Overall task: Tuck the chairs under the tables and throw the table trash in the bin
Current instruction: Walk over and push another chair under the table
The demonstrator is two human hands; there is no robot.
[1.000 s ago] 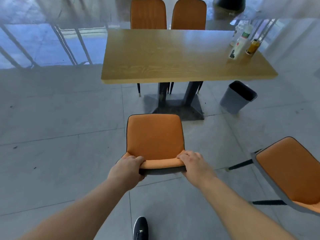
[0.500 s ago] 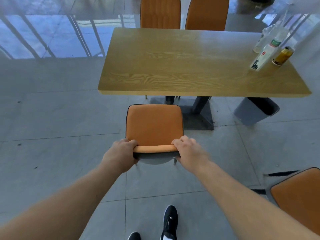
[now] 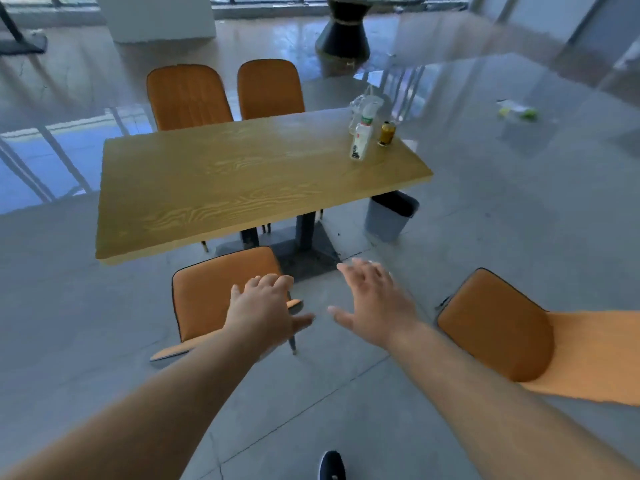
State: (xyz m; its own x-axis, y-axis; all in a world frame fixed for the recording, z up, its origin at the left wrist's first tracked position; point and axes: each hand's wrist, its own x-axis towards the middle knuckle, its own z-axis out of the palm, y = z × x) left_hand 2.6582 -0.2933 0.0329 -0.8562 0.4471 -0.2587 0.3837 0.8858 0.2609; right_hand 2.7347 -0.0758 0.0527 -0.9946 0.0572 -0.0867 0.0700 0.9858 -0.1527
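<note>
Your left hand (image 3: 263, 306) and right hand (image 3: 375, 303) have released the chair (image 3: 207, 296) at the table (image 3: 242, 181). Both are spread and empty, probably freed for the second chair (image 3: 491, 323).

A grey tiled floor (image 3: 485, 237) lies beneath the fingers (image 3: 360, 271). A black shoe (image 3: 331, 465) shows well below them. Far beyond them stand a white pillar (image 3: 156, 15) and a black hourglass-shaped base (image 3: 343, 36). Far up and right of them lies a blurred yellow-green object (image 3: 517, 110).
</note>
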